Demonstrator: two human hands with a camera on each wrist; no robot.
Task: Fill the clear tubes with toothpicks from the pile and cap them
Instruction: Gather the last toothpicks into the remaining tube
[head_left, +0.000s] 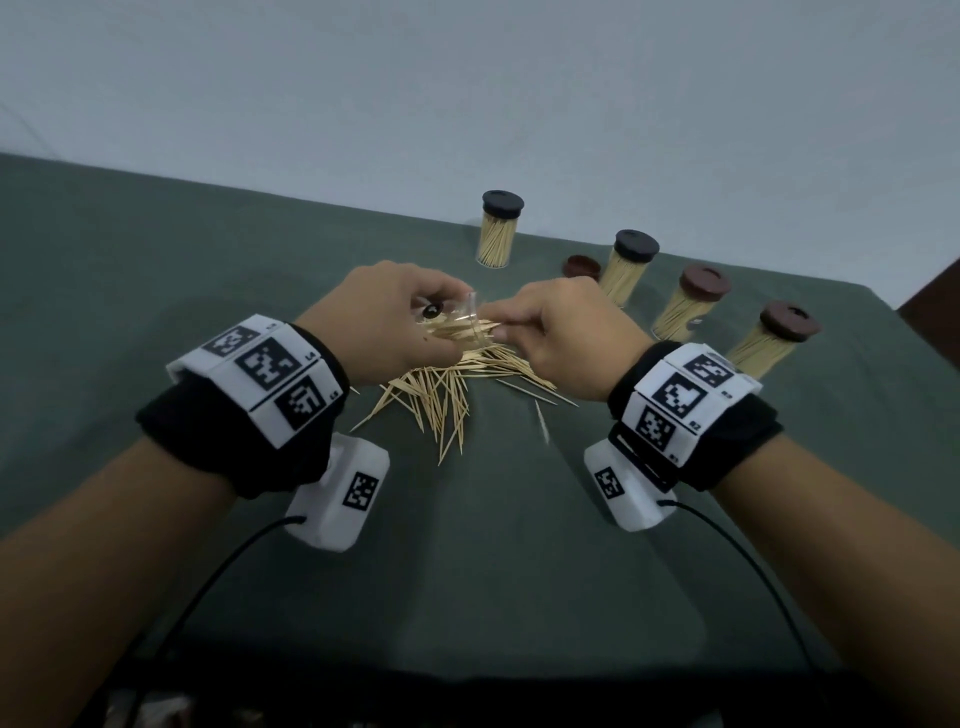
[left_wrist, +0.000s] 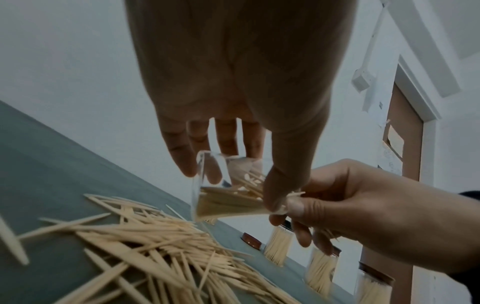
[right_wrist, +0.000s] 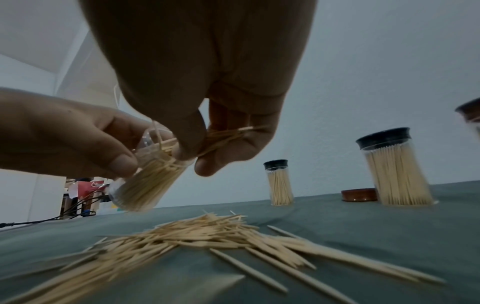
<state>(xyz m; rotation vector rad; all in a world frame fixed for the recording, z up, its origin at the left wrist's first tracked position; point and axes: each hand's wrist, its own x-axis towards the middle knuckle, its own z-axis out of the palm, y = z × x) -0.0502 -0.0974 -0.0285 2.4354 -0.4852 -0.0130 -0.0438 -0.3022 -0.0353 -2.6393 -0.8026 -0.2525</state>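
My left hand (head_left: 395, 317) grips a clear tube (left_wrist: 221, 197) tilted on its side above the toothpick pile (head_left: 447, 384), its open mouth turned to the right. The tube (right_wrist: 145, 181) is partly filled with toothpicks. My right hand (head_left: 550, 332) pinches a small bunch of toothpicks (right_wrist: 226, 135) at the tube's mouth, their tips inside it. The pile (right_wrist: 207, 236) lies loose on the green cloth below both hands. Several filled, capped tubes stand behind, one with a black cap (head_left: 500, 228) and one with a brown cap (head_left: 691, 301).
A loose brown cap (head_left: 582, 266) lies on the cloth next to the second black-capped tube (head_left: 626, 270). The table's green cloth (head_left: 493, 545) stretches toward me. A wall rises behind the far edge. Cables run from both wrist cameras.
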